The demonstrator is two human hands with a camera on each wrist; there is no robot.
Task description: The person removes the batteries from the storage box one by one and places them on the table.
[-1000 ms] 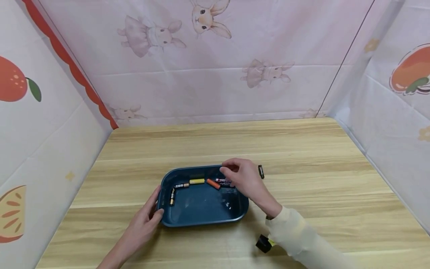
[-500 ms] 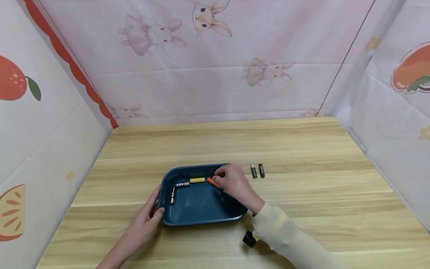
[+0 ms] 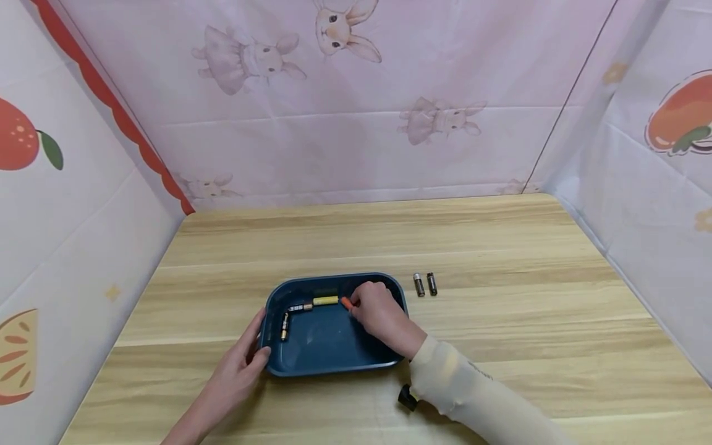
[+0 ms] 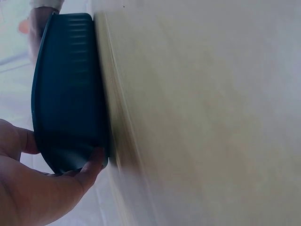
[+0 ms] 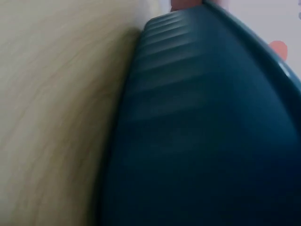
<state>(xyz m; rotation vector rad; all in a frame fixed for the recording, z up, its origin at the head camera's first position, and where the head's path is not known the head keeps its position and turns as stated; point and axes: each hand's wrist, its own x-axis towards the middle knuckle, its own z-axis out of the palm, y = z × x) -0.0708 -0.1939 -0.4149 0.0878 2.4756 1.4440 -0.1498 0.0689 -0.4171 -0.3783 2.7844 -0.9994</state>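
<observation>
A dark blue tray (image 3: pixel 334 372) rests on the wooden table. My left hand (image 3: pixel 239 364) grips its left end, the thumb at the rim and fingers against the outer wall, as the left wrist view shows. Inside lie two black-and-copper batteries (image 3: pixel 300 307) and a yellow battery (image 3: pixel 326 301). Over the tray's right part, my right hand (image 3: pixel 384 315) pinches an orange battery (image 3: pixel 347 303), of which one end shows. That hand hides the tray floor beneath it. In the right wrist view only the tray's ribbed outer wall (image 5: pixel 188 117) fills the frame, with my right fingers out of sight.
Two dark batteries, one silver-ended (image 3: pixel 419 285) and one black (image 3: pixel 432 283), lie side by side on the table right of the tray. A black strap-like piece (image 3: pixel 408 398) hangs at the right sleeve. Printed cloth walls (image 3: pixel 334 148) border the table.
My right hand has moved left and down from the tray's back right rim to the orange battery. The silver-ended battery on the table has come into sight. My left hand stays put.
</observation>
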